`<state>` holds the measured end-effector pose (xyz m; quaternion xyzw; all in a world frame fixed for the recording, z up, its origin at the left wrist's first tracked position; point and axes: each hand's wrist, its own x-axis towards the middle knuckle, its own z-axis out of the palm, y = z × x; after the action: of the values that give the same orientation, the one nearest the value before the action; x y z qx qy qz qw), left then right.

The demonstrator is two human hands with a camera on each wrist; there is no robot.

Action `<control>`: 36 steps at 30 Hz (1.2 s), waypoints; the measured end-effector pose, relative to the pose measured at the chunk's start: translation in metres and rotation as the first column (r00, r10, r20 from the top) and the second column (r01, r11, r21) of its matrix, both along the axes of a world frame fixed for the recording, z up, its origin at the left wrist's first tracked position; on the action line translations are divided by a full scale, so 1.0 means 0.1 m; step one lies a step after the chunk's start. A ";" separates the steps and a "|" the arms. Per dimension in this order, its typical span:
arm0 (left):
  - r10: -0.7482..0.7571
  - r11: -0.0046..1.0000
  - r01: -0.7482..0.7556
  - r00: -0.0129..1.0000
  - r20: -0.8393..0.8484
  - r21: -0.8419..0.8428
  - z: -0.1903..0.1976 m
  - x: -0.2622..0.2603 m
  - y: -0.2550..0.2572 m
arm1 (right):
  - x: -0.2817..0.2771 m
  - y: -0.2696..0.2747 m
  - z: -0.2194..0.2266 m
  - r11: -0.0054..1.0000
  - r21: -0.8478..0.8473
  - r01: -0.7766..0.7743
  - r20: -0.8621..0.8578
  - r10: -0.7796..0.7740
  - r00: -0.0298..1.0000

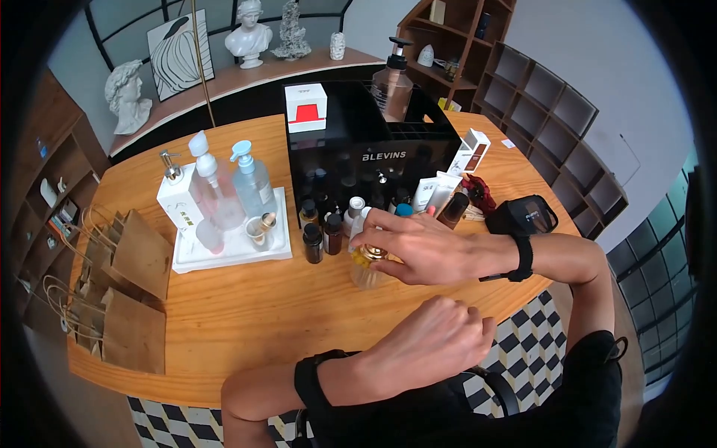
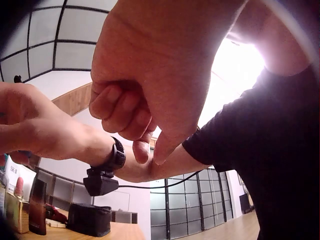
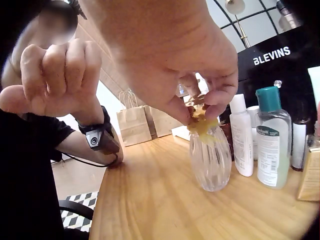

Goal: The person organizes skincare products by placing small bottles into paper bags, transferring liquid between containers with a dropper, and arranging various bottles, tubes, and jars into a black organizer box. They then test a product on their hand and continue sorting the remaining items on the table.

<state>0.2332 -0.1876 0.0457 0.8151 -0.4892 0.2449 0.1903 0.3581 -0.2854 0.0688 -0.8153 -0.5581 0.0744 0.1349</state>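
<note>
Ribbed clear-glass bottle with gold cap (image 3: 211, 162): placed at the wooden counter (image 3: 145, 195), before the glossy black organiser lettered BLEVINS (image 1: 328, 153); could not be told whether resting or just lifted. Pinched about the cap by the right hand (image 1: 418, 250); largely covered there. Bore yellow material at the neck, too blurred to identify.
Left hand (image 1: 429, 340): curled into a fist, held nothing.
Slim white bottle (image 3: 242, 140), teal-capped clear bottle (image 3: 273, 150): stood just beside; the latter mostly hidden in the head view.
Gold-coloured container (image 3: 310, 175): cut off at the right-wrist view's edge.
</note>
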 end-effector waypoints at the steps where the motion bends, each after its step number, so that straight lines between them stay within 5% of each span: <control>1: -0.006 1.000 0.006 1.000 -0.005 -0.013 0.00 0.00 0.00 | 0.01 0.01 0.01 1.000 -0.006 -0.001 0.004 0.001 1.000; 9: 0.001 1.000 -0.001 1.000 -0.007 0.003 0.01 0.01 0.02 | 0.08 -0.01 0.08 0.998 -0.024 -0.055 0.007 0.055 0.998; 14: -0.005 1.000 0.006 0.999 0.043 -0.021 0.03 0.01 0.03 | 0.18 0.13 0.41 0.973 0.232 0.000 0.143 -0.034 0.989; 18: -0.014 1.000 0.014 1.000 0.019 -0.026 0.01 0.02 0.05 | 0.72 0.50 0.65 0.926 0.377 -0.013 0.397 -0.149 0.905; 22: -0.008 1.000 0.008 1.000 0.015 -0.025 0.00 0.03 0.07 | 1.59 1.00 0.67 0.964 0.261 -0.046 0.568 -0.115 0.815; 28: 0.003 1.000 -0.003 0.999 0.042 -0.010 0.08 0.03 0.10 | 1.82 1.51 0.76 0.941 -0.011 0.339 0.411 -0.304 0.859; 36: 0.007 1.000 -0.005 0.998 0.061 -0.026 0.15 -0.01 0.14 | 2.26 1.61 0.56 0.961 0.134 0.243 0.297 -0.273 0.915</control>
<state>0.2321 -0.1731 0.0609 0.8062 -0.4892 0.2765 0.1848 0.5844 -0.1240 0.1250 -0.8759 -0.4629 -0.1004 0.0917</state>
